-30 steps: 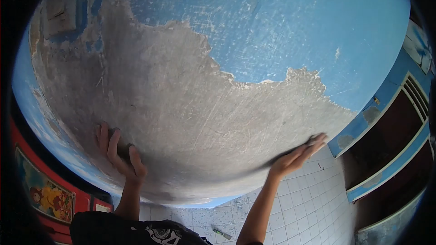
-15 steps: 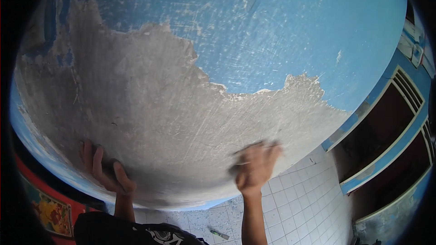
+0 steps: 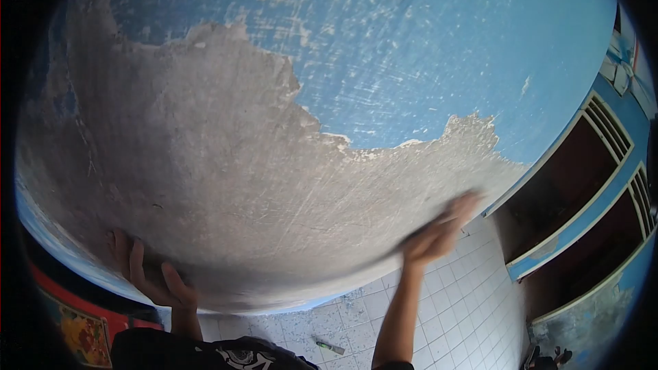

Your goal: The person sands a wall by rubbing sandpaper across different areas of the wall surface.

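Observation:
A large wall (image 3: 226, 151) fills the view, with blue paint (image 3: 411, 48) above a ragged edge and bare grey plaster below it. At the lower left my left hand (image 3: 152, 270) rests against the plaster, fingers spread, with nothing visible in it. Farther right, my right hand (image 3: 442, 229) lies along the plaster near the wall's right side. Motion smears its fingers, and a dark strip shows along its left side. Whether that strip is a shadow or something under the palm, I cannot make out.
On the white tiled floor (image 3: 445, 308) below lies a small scraper-like tool (image 3: 329, 346) among paint flakes. To the right are blue-framed openings with slats (image 3: 606, 127). A red-edged picture (image 3: 82, 332) stands at the lower left.
My right hand has swept right and slightly upward across the plaster. My left hand stays against the wall, while the view has shifted slightly.

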A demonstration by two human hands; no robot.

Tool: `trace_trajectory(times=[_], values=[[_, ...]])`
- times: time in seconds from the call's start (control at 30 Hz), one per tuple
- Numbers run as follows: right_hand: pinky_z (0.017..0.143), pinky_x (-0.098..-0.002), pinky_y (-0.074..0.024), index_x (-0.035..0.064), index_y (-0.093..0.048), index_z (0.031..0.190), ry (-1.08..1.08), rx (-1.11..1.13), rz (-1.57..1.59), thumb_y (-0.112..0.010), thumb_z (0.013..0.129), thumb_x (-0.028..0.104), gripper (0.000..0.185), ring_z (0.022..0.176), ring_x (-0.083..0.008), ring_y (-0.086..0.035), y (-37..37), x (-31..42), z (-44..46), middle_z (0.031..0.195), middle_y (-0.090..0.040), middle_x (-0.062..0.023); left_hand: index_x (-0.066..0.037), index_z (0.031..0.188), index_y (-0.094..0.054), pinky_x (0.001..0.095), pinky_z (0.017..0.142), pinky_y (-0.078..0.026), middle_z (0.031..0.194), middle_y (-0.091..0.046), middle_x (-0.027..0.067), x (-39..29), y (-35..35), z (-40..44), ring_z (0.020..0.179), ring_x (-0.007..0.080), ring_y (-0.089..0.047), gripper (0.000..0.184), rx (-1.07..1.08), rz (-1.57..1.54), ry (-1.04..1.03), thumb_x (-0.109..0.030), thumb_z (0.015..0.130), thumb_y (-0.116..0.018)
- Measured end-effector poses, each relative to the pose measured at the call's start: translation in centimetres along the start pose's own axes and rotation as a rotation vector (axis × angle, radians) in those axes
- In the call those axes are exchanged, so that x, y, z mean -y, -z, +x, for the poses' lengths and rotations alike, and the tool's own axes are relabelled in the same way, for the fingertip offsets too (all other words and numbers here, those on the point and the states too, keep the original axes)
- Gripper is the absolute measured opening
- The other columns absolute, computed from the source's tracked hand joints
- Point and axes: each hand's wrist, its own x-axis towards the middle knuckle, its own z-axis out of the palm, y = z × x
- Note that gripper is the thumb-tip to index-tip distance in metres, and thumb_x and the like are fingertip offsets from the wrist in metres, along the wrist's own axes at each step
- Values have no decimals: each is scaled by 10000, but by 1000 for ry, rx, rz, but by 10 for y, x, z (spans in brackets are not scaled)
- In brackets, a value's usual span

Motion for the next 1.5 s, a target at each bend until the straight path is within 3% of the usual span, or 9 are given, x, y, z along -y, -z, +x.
trace_trajectory(times=[0.1,0.37,0.53,0.7,0.9,1.13,1.2,1.3,1.5], values=[[1090,-429,-198,-25,-297,1344,-493,-143,123,-306,965,217,449,1319,-310,-239,15,-7,41,1410,-283,-179,23,1177,-411,572,1034,-221,1283,-403,250,-7,0,2,1243,414,-326,429,-30,-8,33,-245,848,-347],[1049,-487,-254,-4,-377,1313,302,114,-140,-423,920,256,474,1283,-353,-311,-3,29,-7,1348,-384,-196,22,1191,-409,566,1034,-223,1282,-406,249,-14,-1,11,1250,416,-319,442,-49,-95,146,-248,846,-350],[1091,-486,-167,-16,-409,1285,-413,-241,-134,-358,941,118,372,1306,-310,-270,8,-18,49,1363,-359,-183,28,1191,-398,576,1022,-235,1274,-410,250,-5,4,4,1239,428,-325,425,-12,8,57,-239,867,-332],[1023,-492,-287,-70,-474,1215,135,158,-15,-402,854,-15,373,1208,-379,-414,1,71,10,1226,-493,-252,52,1180,-394,576,1003,-266,1268,-411,248,-17,0,25,1221,438,-338,387,-33,-9,-129,-191,883,-341],[868,-295,-415,-59,-497,1196,-845,-319,85,-399,945,96,310,1043,-218,-553,26,-19,29,1155,-576,-148,20,1193,-485,423,984,-325,1246,-470,195,-19,-5,25,1158,339,-435,385,-114,-131,233,-210,886,-449],[935,-451,-373,57,-581,1110,-13,49,-96,-463,872,45,267,1040,-243,-566,-5,52,-63,1077,-616,-117,38,1199,-465,460,1028,-294,1302,-396,212,-18,-2,18,1218,359,-376,414,-95,-136,363,-198,859,-466],[981,-460,-358,4,-558,1121,-122,-191,-49,-421,895,30,265,1064,-250,-556,-7,38,-36,1097,-604,-144,45,1193,-466,455,1028,-293,1299,-396,218,-13,1,24,1221,358,-375,414,-63,-95,267,-195,856,-467],[1016,-298,-314,-89,-452,1217,-1018,-259,144,-348,927,5,322,1206,-249,-446,8,42,-15,1197,-530,-203,21,1223,-424,476,1016,-311,1283,-397,228,-13,3,19,1218,375,-375,442,-18,-59,217,-237,867,-468],[1020,-470,-311,-67,-566,1068,-176,190,96,-442,889,31,239,1157,-271,-493,8,88,-154,1156,-560,-203,-177,1319,-201,606,946,-363,1223,-393,221,-22,2,30,1181,454,-377,524,-12,203,-278,-436,903,-389]])
